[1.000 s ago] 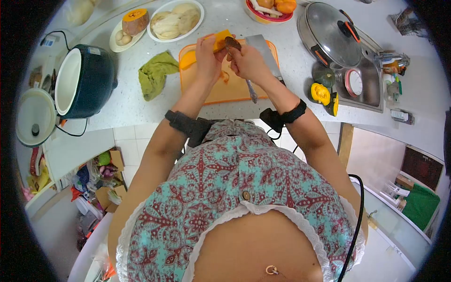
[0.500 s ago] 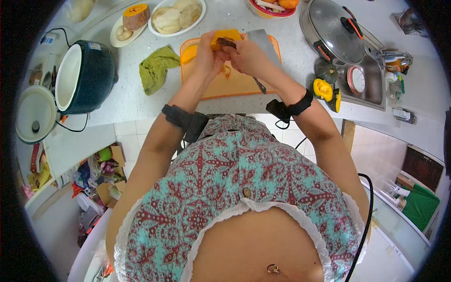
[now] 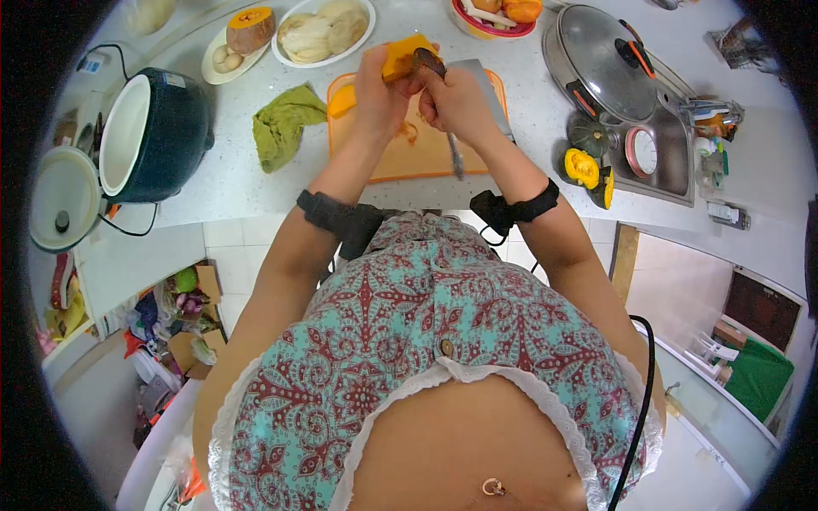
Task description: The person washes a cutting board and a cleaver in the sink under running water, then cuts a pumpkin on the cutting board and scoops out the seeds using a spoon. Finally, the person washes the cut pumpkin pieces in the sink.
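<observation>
My left hand is closed around an orange piece of pumpkin, holding it above the orange-rimmed cutting board. My right hand grips a metal spoon. The spoon's dark bowl is at the right side of the pumpkin piece, and its handle sticks out below the hand. Another pumpkin piece lies at the board's left edge. Stringy orange pulp is on the board. A broad grey blade, partly hidden by my right hand, lies at the board's right side.
Left of the board are a crumpled green cloth and a dark pot. Behind stand a plate with cut pumpkin and an oval dish. Right are a red-rimmed bowl, lidded pan, green squash and sink.
My right hand has shifted right and slightly down, while the spoon's bowl has risen along the pumpkin piece and its handle swung more upright. My left hand tilts the piece a little higher.
</observation>
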The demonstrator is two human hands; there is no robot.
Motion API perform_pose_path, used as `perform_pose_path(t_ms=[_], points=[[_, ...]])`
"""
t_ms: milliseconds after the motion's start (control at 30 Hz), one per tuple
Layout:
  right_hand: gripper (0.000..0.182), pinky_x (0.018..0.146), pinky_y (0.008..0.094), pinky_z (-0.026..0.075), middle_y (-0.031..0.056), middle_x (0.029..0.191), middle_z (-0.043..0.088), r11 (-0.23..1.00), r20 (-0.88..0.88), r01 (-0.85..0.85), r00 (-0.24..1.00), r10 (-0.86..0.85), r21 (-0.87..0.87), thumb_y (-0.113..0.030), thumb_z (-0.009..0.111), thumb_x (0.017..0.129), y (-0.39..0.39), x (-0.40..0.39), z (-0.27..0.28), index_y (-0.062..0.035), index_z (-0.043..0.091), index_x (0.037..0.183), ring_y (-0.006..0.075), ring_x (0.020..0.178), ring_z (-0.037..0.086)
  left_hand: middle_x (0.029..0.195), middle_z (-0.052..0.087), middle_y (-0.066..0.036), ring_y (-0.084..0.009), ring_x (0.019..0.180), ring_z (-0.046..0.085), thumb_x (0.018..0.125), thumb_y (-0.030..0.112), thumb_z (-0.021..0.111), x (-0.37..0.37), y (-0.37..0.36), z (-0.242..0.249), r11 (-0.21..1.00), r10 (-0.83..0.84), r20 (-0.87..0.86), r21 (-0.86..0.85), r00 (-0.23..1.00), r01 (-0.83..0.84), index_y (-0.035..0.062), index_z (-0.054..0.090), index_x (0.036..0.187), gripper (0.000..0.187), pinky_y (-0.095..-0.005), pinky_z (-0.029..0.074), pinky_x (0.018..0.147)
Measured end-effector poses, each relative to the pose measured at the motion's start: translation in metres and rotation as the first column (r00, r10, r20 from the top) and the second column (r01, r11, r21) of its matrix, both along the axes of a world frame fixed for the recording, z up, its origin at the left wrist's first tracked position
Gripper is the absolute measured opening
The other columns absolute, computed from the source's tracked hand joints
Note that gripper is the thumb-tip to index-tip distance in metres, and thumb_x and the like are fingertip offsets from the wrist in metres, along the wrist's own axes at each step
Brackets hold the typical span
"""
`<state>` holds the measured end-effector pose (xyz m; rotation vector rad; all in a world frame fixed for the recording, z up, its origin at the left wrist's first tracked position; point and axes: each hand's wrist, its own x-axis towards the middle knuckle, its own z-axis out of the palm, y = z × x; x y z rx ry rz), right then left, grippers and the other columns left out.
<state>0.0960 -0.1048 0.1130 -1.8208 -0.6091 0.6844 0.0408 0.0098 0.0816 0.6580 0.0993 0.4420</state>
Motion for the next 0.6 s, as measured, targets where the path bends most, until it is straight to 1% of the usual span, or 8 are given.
perform_pose_path(t_ms=[133, 200, 267, 333, 467, 500, 567, 600], points=[[0.036, 0.036, 0.0273, 0.032, 0.0018, 0.045, 0.047, 0.999, -0.036, -0.046, 0.998, 0.045, -0.003, -0.03, 0.044, 0.096, 0.0, 0.001, 0.001, -0.0031, 0.06, 0.077, 0.0109, 0.035, 0.043, 0.107, 0.063, -0.021, -0.0251, 0.09, 0.064, 0.093, 0.031, 0.039, 0.004, -0.003, -0.002, 1.0, 0.025, -0.016, -0.018, 1.0, -0.025, -0.0004, 0.055, 0.106, 0.038, -0.0333, 0.051, 0.073], [0.036, 0.036, 0.0273, 0.032, 0.0017, 0.045, 0.047, 0.999, -0.067, -0.032, 0.997, 0.031, -0.012, -0.03, 0.044, 0.096, -0.001, -0.002, 0.007, -0.0034, 0.059, 0.077, 0.0107, 0.035, 0.043, 0.103, 0.065, -0.02, -0.0221, 0.082, 0.064, 0.093, 0.032, 0.04, 0.004, -0.002, -0.006, 0.998, 0.041, -0.03, 0.046, 0.999, -0.039, 0.0008, 0.055, 0.105, 0.036, -0.0295, 0.048, 0.061], [0.036, 0.036, 0.0274, 0.032, 0.0015, 0.045, 0.047, 1.0, -0.102, -0.018, 0.995, 0.016, -0.023, -0.029, 0.045, 0.096, -0.003, -0.003, 0.008, -0.0037, 0.059, 0.076, 0.0104, 0.035, 0.043, 0.101, 0.065, -0.019, -0.021, 0.079, 0.064, 0.093, 0.032, 0.04, 0.003, 0.0, -0.008, 0.997, 0.017, -0.038, 0.077, 0.999, -0.014, 0.0014, 0.055, 0.104, 0.035, -0.0287, 0.047, 0.058], [0.035, 0.037, 0.0265, 0.033, 0.001, 0.045, 0.047, 0.991, 0.186, -0.111, 0.975, 0.122, -0.072, -0.029, 0.045, 0.095, -0.003, 0.001, 0.006, -0.0042, 0.059, 0.075, 0.0098, 0.036, 0.044, 0.1, 0.066, -0.019, -0.0198, 0.076, 0.063, 0.093, 0.032, 0.04, 0.0, 0.001, -0.006, 0.994, -0.008, -0.046, 0.109, 0.999, 0.013, 0.002, 0.055, 0.103, 0.034, -0.0279, 0.046, 0.055], [0.033, 0.039, 0.0295, 0.037, 0.0027, 0.046, 0.049, 0.971, 0.204, -0.172, 0.957, 0.205, -0.167, -0.029, 0.047, 0.094, -0.007, 0.006, 0.003, -0.0034, 0.059, 0.077, 0.0138, 0.038, 0.048, 0.104, 0.065, -0.018, -0.0207, 0.077, 0.063, 0.092, 0.033, 0.04, -0.008, 0.004, -0.009, 0.991, -0.052, -0.096, 0.115, 0.994, 0.063, 0.0005, 0.056, 0.102, 0.038, -0.0302, 0.047, 0.058], [0.031, 0.042, 0.032, 0.039, 0.0052, 0.048, 0.051, 0.958, 0.457, -0.194, 0.846, 0.273, -0.212, -0.028, 0.048, 0.094, -0.008, 0.006, -0.003, -0.0031, 0.059, 0.079, 0.0179, 0.042, 0.051, 0.105, 0.065, -0.018, -0.022, 0.08, 0.063, 0.092, 0.035, 0.038, -0.009, 0.004, -0.011, 0.991, -0.055, -0.12, 0.118, 0.991, 0.069, -0.0008, 0.057, 0.104, 0.042, -0.0314, 0.049, 0.062], [0.029, 0.044, 0.0344, 0.042, 0.0078, 0.051, 0.053, 0.943, 0.671, -0.204, 0.664, 0.33, -0.262, -0.027, 0.048, 0.093, -0.006, 0.007, -0.018, -0.0028, 0.059, 0.08, 0.0219, 0.045, 0.055, 0.106, 0.064, -0.018, -0.0235, 0.084, 0.063, 0.092, 0.037, 0.035, -0.016, -0.003, 0.015, 0.989, -0.084, -0.168, 0.105, 0.982, 0.103, -0.0022, 0.056, 0.107, 0.047, -0.0335, 0.05, 0.068], [0.027, 0.047, 0.0363, 0.043, 0.0103, 0.054, 0.055, 0.964, 0.707, -0.193, 0.655, 0.267, -0.185, -0.025, 0.048, 0.093, 0.0, 0.005, -0.019, -0.0031, 0.06, 0.082, 0.0253, 0.049, 0.056, 0.106, 0.064, -0.017, -0.0249, 0.088, 0.062, 0.093, 0.039, 0.032, -0.019, -0.006, 0.024, 0.987, -0.115, -0.216, 0.089, 0.97, 0.137, -0.0036, 0.055, 0.11, 0.052, -0.0356, 0.05, 0.075]])
